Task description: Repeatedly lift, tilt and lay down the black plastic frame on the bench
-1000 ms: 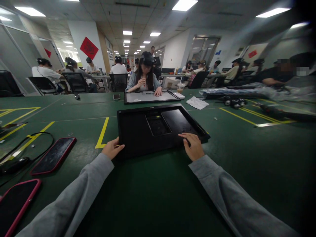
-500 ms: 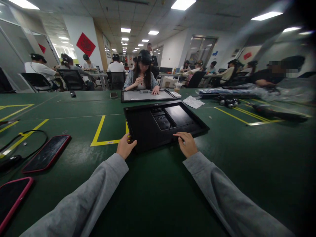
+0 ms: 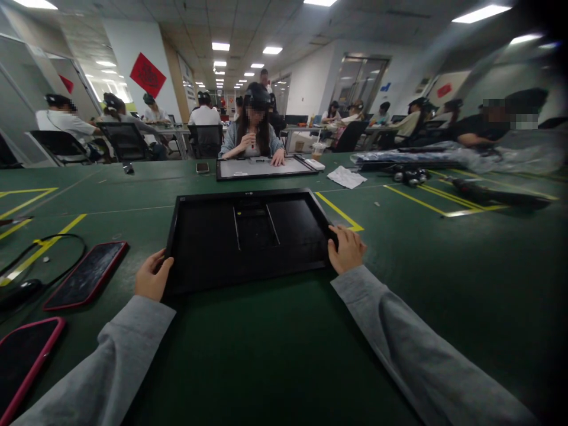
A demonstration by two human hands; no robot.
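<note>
A black monitor casing (image 3: 204,236), a shallow rectangular shell with raised edges and a recessed section in its middle, is in front of me over the green table. My left hand (image 3: 151,276) grips its left edge near the front corner, thumb on the rim and fingers partly hidden behind it. At the opposite end, my right hand (image 3: 347,248) is closed around the right edge, its fingertips on the frame. The casing's near edge is slightly tilted, lower on the left.
Two phones in red cases (image 3: 87,277) (image 3: 26,361) and a black cable (image 3: 82,248) lie at the left. Across the green table (image 3: 248,355), a co-worker (image 3: 255,127) touches a grey panel (image 3: 261,167). A crumpled tissue (image 3: 346,177), a power tool (image 3: 497,194) and plastic-wrapped items (image 3: 408,155) lie to the right.
The casing has moved left and turned so it lies squarer to me. My left hand moved left with it; my right hand shifted from the near edge to the right edge.
</note>
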